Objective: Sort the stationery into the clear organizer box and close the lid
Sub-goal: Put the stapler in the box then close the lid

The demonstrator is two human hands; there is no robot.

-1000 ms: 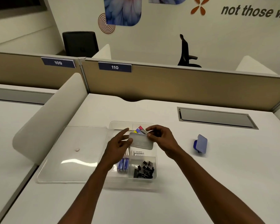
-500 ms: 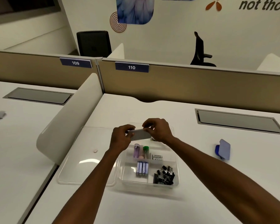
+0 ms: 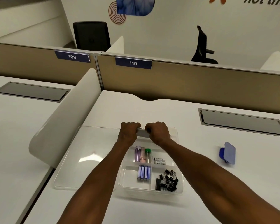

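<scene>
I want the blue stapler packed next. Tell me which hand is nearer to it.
Right. The right hand is over the box's far end, left of the blue stapler; the left hand is farther left.

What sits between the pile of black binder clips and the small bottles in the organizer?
In the head view, a compartment with white batteries lies between the binder clips and the bottles in the organizer.

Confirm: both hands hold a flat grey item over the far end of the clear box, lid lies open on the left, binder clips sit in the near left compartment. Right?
Not quite. The head view shows the binder clips in the near right compartment of the clear box, not the left. The rest stands: left hand and right hand grip the flat grey item over the far end, lid open on the left.
</scene>
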